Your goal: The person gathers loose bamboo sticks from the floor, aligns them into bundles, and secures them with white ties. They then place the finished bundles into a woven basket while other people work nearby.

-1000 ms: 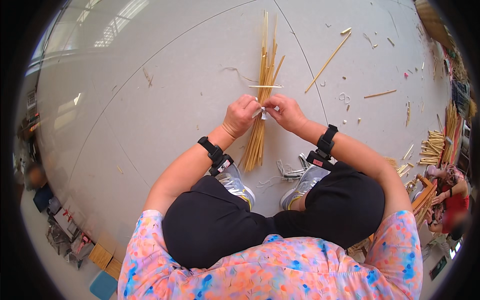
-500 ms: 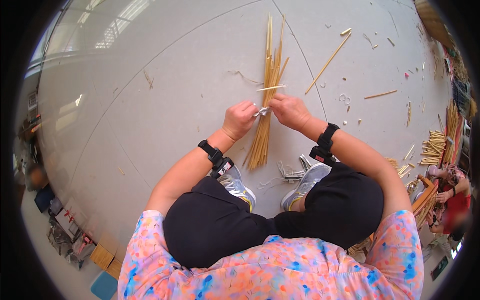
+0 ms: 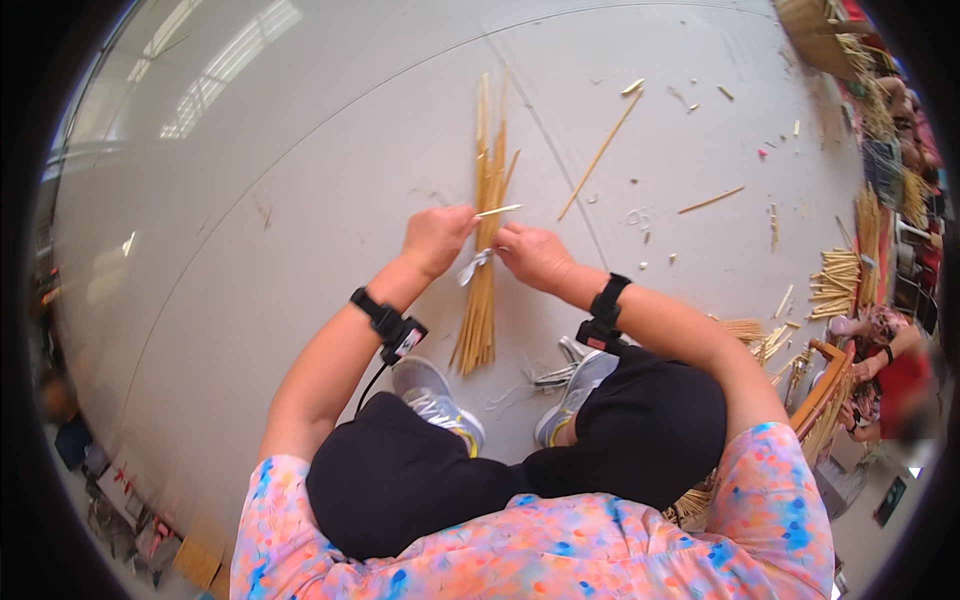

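A bundle of thin yellow-brown stalks (image 3: 480,320) lies on the floor in front of me, its far ends fanned apart. A white cloth strip (image 3: 476,266) is knotted around its middle. Across the stalks, beyond the knot, lies a short pale stick (image 3: 503,210). My left hand (image 3: 436,241) is closed in a pinch at the left end of that stick, beside the bundle. My right hand (image 3: 538,256) is at the bundle's right edge, just above the knot, with fingers curled together; what they grip is hidden.
Loose stalks (image 3: 602,152) and scraps are scattered over the floor to the right. Piles of cut stalks (image 3: 836,284) lie farther right, near a wooden frame (image 3: 818,390) and a person in red (image 3: 905,390). White strips (image 3: 553,376) lie between my shoes.
Both hands have left the knotted strip and moved farther up the bundle. My left hand has come to the pale stick's end. The whole view has shifted a little.
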The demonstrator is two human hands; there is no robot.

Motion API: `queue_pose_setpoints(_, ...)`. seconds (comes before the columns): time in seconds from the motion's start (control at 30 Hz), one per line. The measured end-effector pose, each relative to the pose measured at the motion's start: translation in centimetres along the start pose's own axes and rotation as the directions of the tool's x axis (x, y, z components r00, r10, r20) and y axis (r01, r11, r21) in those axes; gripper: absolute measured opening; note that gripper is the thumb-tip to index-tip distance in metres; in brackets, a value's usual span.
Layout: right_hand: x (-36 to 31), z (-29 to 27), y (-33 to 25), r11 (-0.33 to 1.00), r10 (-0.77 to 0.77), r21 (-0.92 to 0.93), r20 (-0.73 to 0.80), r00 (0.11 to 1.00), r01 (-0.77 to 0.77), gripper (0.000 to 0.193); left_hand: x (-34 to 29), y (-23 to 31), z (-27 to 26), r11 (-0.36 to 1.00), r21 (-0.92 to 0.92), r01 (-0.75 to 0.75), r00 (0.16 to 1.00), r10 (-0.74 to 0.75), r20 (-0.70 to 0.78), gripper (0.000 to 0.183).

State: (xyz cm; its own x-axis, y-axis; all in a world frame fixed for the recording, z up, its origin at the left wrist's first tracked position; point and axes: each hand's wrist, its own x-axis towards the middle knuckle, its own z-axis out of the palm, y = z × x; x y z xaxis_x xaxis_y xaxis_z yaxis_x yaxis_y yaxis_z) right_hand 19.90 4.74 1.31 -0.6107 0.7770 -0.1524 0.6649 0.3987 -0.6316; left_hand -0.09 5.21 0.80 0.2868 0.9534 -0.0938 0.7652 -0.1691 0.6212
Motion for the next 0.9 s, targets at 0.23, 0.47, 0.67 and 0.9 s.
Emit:
queue_pose_setpoints(0.23, 0.9, -3.9, 5.5, 0.837, 0.538, 0.088, -0.311, 0.784, -0.54, 0.014, -0.2, 5.2, -5.6, 0.649, -0.758, 0.063, 0.933, -0.308, -0.187, 0.009)
queue_pose_setpoints(0.47, 1.9, -8.1, 9.1, 0.548, 0.822, 0.098, -0.25, 0.512, -0.831, 0.027, -2.3, 5.2, -3.7, 0.99, -0.138, 0.023, 0.841, 0.056, 0.538, 0.048)
queue_pose_setpoints(0.67, 2.0, -6.9, 11.7, 0.552, 0.832, 0.147, -0.161, 0.53, -0.821, 0.022, -3.8, 3.4, 1.5, 0.963, 0.186, 0.193, 0.944, -0.234, 0.232, 0.052)
queue_pose_setpoints(0.9, 0.1, -4.3, 12.2, 0.732, 0.675, 0.249, -0.14, 0.724, -0.634, 0.015, -1.5, 1.1, 1.5, 0.897, -0.062, 0.437, 0.861, -0.397, 0.317, 0.029)
